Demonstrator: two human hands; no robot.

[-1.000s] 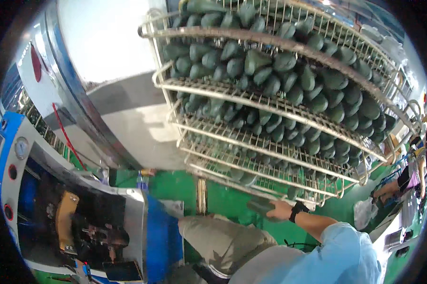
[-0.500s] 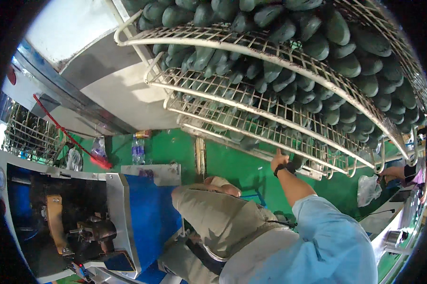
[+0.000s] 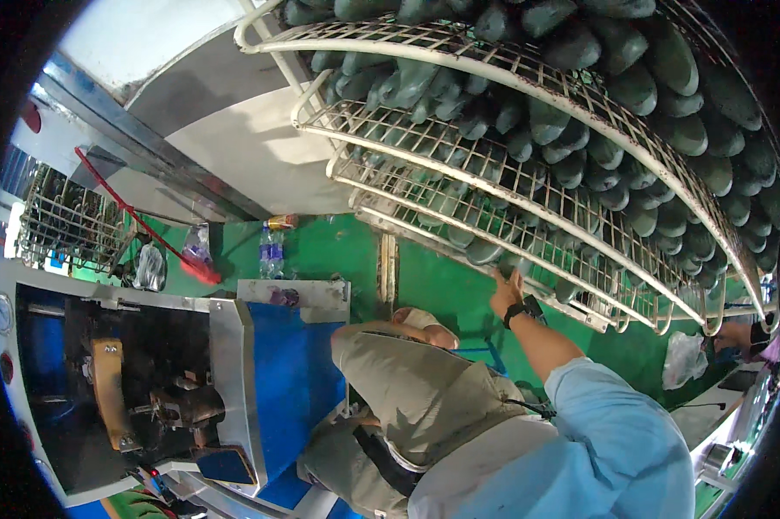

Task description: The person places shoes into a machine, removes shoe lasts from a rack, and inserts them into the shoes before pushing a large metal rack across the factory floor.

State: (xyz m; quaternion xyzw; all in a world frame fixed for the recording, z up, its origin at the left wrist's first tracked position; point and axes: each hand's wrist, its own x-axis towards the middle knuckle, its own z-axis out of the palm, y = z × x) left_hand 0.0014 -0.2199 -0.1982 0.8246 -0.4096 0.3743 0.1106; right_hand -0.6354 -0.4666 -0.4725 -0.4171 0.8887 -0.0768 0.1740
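My right hand (image 3: 505, 297), with a dark band at the wrist, reaches to the front edge of the low shelves of a white wire rack (image 3: 459, 170). Its fingers are closed around a dark green, rounded piece that looks like a shoe last (image 3: 517, 265); the wire partly hides the grip. Beside it on the low shelf lies another shoe last (image 3: 483, 251). Many more dark shoe lasts (image 3: 550, 118) lie packed side by side on the upper shelves. My left hand is not in view.
A machine (image 3: 161, 389) with a dark open bay and blue side panel stands at left. Water bottles (image 3: 271, 251) stand on the green floor beyond it. A red cord (image 3: 148, 221) hangs at far left. A clear plastic bag (image 3: 684, 359) lies at right, near another person's arm (image 3: 736, 336).
My right hand has shifted left along the low shelf, and its fingers now stand around a shoe last. The whole view has swung slightly, so the rack and machine appear farther right.
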